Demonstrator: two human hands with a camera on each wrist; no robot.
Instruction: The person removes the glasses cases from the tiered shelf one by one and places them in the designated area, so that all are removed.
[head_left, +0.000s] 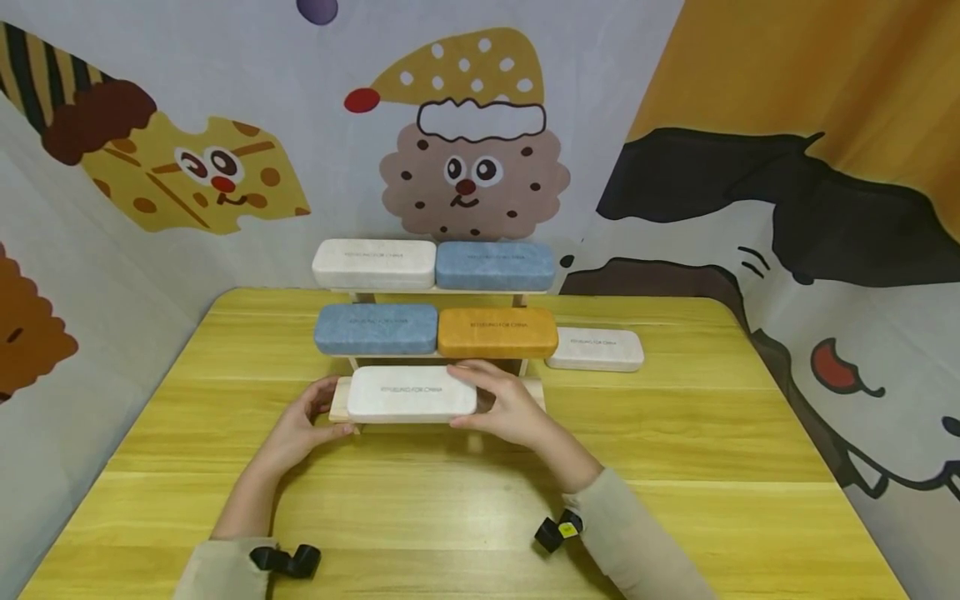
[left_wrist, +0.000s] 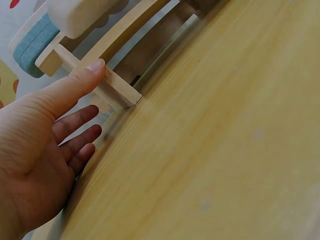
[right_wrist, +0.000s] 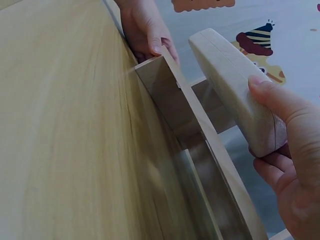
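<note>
My right hand (head_left: 513, 408) grips the right end of a white glasses case (head_left: 411, 393), thumb on the front side and fingers at the back. In the right wrist view that case (right_wrist: 230, 85) is raised off the lowest shelf of a stepped wooden display rack (right_wrist: 200, 115) and tilts a little. At the rack's left end, my left hand (head_left: 300, 425) holds the lowest shelf (head_left: 340, 400). Its thumb presses the front edge of the rack (left_wrist: 120, 85) in the left wrist view; the index finger is mostly hidden behind the wood.
On the middle tier sit a blue case (head_left: 375, 329) and an orange case (head_left: 498, 333). The top tier bears a white case (head_left: 373, 265) and a blue case (head_left: 495, 267). Another white case (head_left: 600, 350) lies right of the rack on the wooden table (head_left: 675, 433). A patterned cloth (head_left: 337, 183) hangs behind.
</note>
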